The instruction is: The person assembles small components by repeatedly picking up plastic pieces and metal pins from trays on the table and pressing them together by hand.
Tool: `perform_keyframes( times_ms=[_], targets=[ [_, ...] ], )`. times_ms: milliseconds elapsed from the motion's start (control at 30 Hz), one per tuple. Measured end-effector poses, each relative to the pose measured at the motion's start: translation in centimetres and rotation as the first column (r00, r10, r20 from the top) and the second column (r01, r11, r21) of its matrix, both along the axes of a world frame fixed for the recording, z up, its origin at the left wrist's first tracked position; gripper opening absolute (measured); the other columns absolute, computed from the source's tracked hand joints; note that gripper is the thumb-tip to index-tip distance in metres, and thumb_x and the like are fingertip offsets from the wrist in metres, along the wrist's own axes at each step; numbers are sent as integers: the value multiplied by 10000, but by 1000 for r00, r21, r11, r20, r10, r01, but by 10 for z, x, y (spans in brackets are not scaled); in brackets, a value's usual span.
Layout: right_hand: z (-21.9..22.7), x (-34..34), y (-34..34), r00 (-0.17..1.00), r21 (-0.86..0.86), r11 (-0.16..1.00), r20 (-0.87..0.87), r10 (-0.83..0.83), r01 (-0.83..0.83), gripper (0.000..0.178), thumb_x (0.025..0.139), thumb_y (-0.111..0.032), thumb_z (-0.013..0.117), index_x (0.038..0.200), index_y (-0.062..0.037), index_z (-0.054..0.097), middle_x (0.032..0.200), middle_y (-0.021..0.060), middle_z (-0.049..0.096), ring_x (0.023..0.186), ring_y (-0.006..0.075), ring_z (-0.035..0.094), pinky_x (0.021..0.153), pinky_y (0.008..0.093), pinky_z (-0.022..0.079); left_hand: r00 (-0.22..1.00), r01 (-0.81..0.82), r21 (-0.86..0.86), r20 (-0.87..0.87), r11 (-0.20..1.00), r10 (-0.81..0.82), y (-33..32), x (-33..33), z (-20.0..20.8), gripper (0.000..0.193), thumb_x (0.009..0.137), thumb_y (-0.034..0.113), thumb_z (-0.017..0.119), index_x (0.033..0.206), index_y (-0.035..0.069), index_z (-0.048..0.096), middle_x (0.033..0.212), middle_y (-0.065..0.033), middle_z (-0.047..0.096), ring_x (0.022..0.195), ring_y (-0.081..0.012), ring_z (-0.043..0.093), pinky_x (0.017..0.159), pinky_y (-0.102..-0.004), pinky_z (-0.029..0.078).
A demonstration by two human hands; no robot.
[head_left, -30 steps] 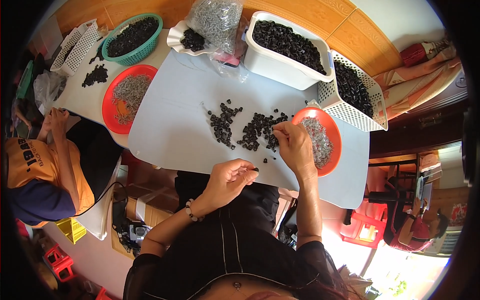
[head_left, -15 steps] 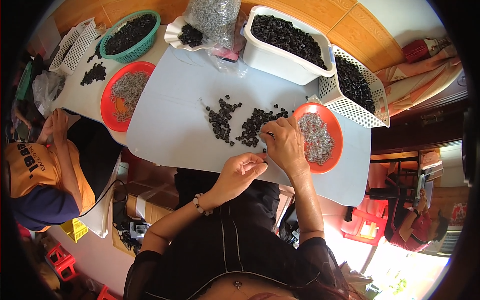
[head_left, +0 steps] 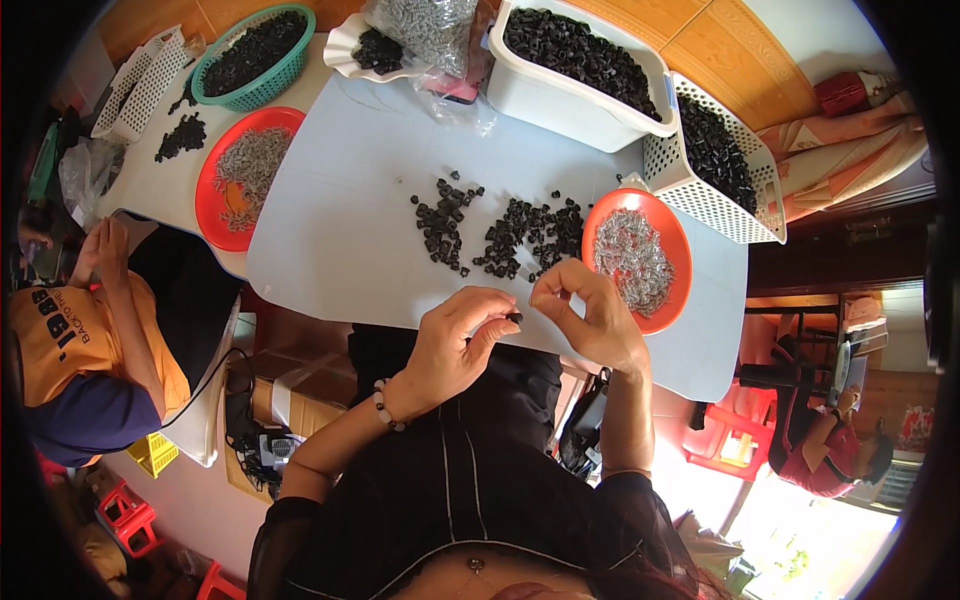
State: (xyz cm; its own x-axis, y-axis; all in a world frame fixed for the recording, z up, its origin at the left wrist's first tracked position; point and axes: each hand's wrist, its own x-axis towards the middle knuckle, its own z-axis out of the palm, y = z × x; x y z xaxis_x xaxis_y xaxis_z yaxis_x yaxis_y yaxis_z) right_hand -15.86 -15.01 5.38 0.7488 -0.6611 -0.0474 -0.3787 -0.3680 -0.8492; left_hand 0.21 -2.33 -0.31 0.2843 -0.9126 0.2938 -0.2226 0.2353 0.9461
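Note:
Between thumb and fingertips, my left hand (head_left: 462,338) pinches a small black plastic part (head_left: 514,318) above the table's near edge. Just to its right is my right hand (head_left: 592,318), its thumb and forefinger closed together; anything between them is too small to make out. The two hands are close but apart. Beyond them, loose black plastic parts (head_left: 520,232) lie in a pile on the pale blue table (head_left: 340,230), with another pile (head_left: 440,225) to the left. Beside my right hand, an orange-red bowl (head_left: 682,262) holds small shiny metal or clear pieces (head_left: 632,262).
Along the back stand a white tub (head_left: 560,118) and a white perforated basket (head_left: 705,205), both filled with black parts, and a clear bag of grey pieces (head_left: 430,35). At left are a red bowl (head_left: 208,205), a green basket (head_left: 260,95) and a seated person in orange (head_left: 100,345).
My right hand has drawn back from the black pile toward my left hand. A black part now shows clearly in my left fingertips. The view has shifted slightly.

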Motion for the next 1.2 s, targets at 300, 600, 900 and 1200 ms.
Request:
perform_keyframes(
  times_ms=[300, 600, 900, 1200],
  targets=[
    [1, -10, 12, 998, 111, 992, 29, 62, -65, 58, 875, -90, 695, 887, -37, 675, 820, 60, 647, 785, 194, 572, 696, 322, 445, 991, 36, 22, 131, 999, -38, 9, -6, -7, 92, 880, -23, 695, 963, -14, 655, 975, -103, 698, 814, -201, 684, 725, -290, 555],
    [-12, 1, 39, 983, -432, 897, 180, -13, 91, 133, 765, -35, 761, 850, -46, 660, 862, 68, 643, 826, 249, 555, 752, 360, 456, 369, 411, 227, -927, 883, 66, 14, -4, -2, 320, 993, 356, 614, 1062, 57, 704, 1046, -55, 701, 989, -149, 651, 888, -325, 506],
    [-16, 6, 49, 977, -703, 694, 212, -4, 155, 215, 686, -7, 765, 863, -81, 668, 911, 32, 642, 864, 267, 538, 742, 359, 466, 103, 530, 210, -978, 821, 184, 12, -8, 5, 327, 946, 415, 669, 1134, 148, 644, 1091, 15, 652, 1064, -92, 575, 970, -322, 436],
    [-23, 15, 55, 979, -746, 641, 199, -43, 180, 221, 667, -14, 762, 850, -78, 655, 929, 29, 636, 876, 275, 538, 714, 368, 475, 27, 533, 237, -964, 812, 264, 16, -11, 7, 179, 963, 391, 652, 1026, 223, 641, 1005, 87, 634, 1034, -65, 555, 962, -326, 424]
  ],
)
